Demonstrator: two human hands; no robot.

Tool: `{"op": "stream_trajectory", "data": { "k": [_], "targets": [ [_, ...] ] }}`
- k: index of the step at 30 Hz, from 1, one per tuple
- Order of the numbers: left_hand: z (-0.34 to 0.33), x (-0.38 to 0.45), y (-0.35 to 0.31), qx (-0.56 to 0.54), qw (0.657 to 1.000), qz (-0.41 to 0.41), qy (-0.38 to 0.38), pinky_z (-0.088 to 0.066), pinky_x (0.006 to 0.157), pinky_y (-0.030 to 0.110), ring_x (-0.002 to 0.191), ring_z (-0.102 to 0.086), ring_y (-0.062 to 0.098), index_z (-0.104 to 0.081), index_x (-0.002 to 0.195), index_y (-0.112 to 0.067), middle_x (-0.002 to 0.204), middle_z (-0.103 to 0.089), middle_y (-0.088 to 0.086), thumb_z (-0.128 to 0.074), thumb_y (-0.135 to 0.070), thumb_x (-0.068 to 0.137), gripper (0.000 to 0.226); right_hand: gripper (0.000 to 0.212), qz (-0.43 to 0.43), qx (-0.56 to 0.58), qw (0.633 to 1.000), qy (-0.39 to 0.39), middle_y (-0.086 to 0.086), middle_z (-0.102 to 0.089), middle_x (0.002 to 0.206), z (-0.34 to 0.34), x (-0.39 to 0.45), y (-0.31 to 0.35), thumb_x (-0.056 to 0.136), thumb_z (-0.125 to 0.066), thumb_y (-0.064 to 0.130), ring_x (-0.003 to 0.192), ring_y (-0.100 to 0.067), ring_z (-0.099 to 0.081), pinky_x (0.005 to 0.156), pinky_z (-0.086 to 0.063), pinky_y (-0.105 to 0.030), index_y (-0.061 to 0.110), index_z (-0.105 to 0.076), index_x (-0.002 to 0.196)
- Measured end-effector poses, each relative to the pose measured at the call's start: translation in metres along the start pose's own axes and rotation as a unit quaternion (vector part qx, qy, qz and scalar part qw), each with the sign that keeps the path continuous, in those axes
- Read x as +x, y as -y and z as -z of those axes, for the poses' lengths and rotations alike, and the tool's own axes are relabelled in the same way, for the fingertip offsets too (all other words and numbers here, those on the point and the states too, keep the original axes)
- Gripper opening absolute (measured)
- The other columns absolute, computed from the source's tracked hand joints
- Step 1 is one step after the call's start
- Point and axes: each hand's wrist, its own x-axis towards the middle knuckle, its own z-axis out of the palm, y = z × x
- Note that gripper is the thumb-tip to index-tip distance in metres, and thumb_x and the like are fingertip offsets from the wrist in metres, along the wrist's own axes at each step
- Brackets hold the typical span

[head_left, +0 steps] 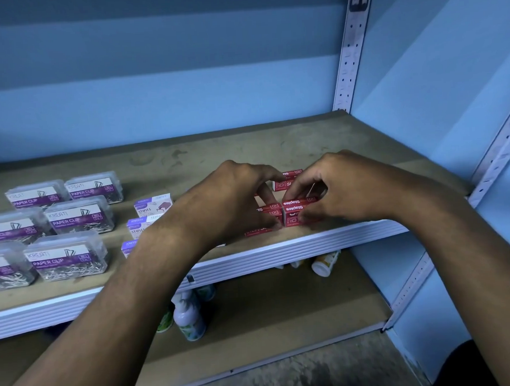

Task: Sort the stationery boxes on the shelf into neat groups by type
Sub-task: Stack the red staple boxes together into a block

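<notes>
Several small red staples boxes (296,209) stand in a tight cluster near the front edge of the brown shelf (215,153), right of centre. My right hand (346,187) grips the front right red box from the right. My left hand (236,200) presses its fingers on the neighbouring red box (271,212) from the left. One more red box (287,180) sits behind them. White and purple staples boxes (151,205) line up left of my left wrist, partly hidden. Clear paper clip boxes (79,215) with purple labels fill the shelf's left part.
The shelf's white front rail (281,252) runs just below the boxes. A perforated white upright (348,53) stands at the back right corner and another (496,160) at the front right. Small bottles (189,316) stand on the lower shelf (271,326). A blue wall closes the back and right.
</notes>
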Motion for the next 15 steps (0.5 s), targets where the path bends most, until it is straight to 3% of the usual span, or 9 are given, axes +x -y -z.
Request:
{"op": "stream_trajectory", "data": {
  "k": [6, 15],
  "targets": [
    [-0.0051, 0.0021, -0.0001, -0.002, 1.0, -0.001, -0.027, -0.056, 0.082, 0.033, 0.084, -0.065, 0.001, -0.059, 0.129, -0.029, 0.095, -0.074, -0.014, -0.087, -0.033, 0.068, 0.068, 0.03, 0.011, -0.012, 1.0, 0.0, 0.026, -0.063, 0.091, -0.0008, 0.0004, 0.0012, 0.08, -0.082, 0.029, 0.084, 0.008, -0.058, 0.074, -0.044, -0.017, 0.036, -0.075, 0.108],
    [-0.0084, 0.0035, -0.0019, 0.003, 0.999, -0.001, -0.039, -0.056, 0.079, 0.032, 0.08, -0.062, 0.001, -0.063, 0.123, -0.029, 0.091, -0.073, -0.014, -0.087, -0.034, 0.068, 0.06, 0.034, 0.008, -0.029, 1.0, 0.0, 0.022, -0.07, 0.1, -0.0029, 0.0021, 0.0008, 0.079, -0.083, 0.031, 0.088, 0.005, -0.061, 0.079, -0.049, -0.022, 0.036, -0.076, 0.111]
  ]
}}
